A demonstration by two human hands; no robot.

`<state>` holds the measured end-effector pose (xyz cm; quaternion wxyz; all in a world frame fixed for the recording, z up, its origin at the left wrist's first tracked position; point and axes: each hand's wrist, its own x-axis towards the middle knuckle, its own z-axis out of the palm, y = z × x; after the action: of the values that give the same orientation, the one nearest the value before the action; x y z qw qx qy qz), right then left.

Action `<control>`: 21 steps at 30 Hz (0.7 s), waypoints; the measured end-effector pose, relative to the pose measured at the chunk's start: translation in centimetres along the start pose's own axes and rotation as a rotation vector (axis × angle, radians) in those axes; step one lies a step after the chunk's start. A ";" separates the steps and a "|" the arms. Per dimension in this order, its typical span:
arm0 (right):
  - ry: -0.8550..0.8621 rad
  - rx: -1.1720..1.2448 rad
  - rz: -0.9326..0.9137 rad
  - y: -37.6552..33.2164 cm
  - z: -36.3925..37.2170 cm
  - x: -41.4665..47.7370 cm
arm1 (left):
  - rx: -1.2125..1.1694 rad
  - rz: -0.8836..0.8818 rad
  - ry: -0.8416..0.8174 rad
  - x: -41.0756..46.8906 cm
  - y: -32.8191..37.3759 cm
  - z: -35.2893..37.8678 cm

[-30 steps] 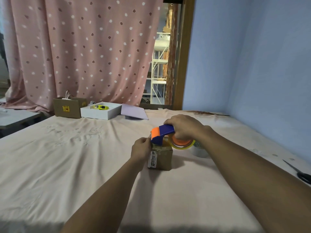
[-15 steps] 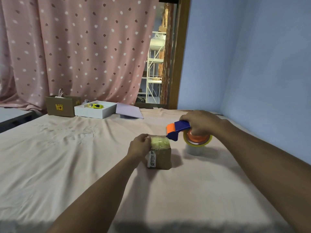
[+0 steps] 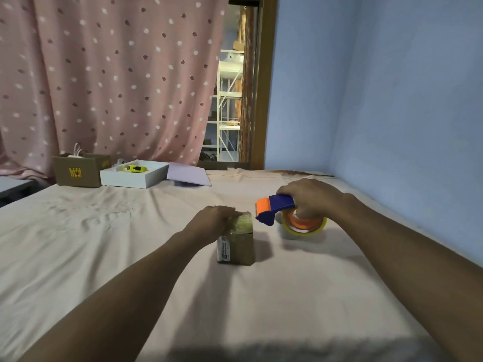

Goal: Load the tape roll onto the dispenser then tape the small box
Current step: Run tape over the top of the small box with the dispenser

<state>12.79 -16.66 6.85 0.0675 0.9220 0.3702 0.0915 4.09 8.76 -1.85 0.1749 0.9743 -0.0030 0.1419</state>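
Note:
A small brown cardboard box (image 3: 240, 248) with a white label stands on the pink cloth, its top covered in shiny yellowish tape. My left hand (image 3: 211, 220) presses on the box's top left edge. To the right, my right hand (image 3: 308, 198) grips a blue and orange tape dispenser (image 3: 274, 207) that carries a clear tape roll (image 3: 304, 228) on an orange hub. The dispenser hangs just off the box's right side, apart from it, with the roll low over the cloth.
The pink cloth (image 3: 130, 257) covers the whole surface. At the back left stand a brown carton (image 3: 78, 171), a white tray (image 3: 136, 176) with a yellow item, and a lilac lid (image 3: 188, 175). A blue wall (image 3: 405, 113) runs along the right.
My right hand has carried the dispenser off the box top and out to the right. The taped box top now shows. My left hand has stayed on the box.

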 end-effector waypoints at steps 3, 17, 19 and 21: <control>-0.001 -0.001 0.031 1.2 -0.2 -1.1 | -0.037 -0.020 0.006 0.1 0.0 0.3; -0.005 -0.057 -0.005 0.2 3.0 -1.0 | 0.018 -0.193 -0.010 2.7 5.0 1.7; -0.004 -0.107 -0.021 0.1 3.2 -0.6 | 0.076 -0.148 -0.029 2.8 5.2 2.8; 0.001 -0.147 -0.041 -0.1 3.4 -0.2 | 0.060 -0.126 -0.024 2.7 5.3 3.0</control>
<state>13.37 -16.93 3.53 0.1365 0.9067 0.3815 0.1174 7.23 2.85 -1.94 0.1544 0.9790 0.0606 0.1187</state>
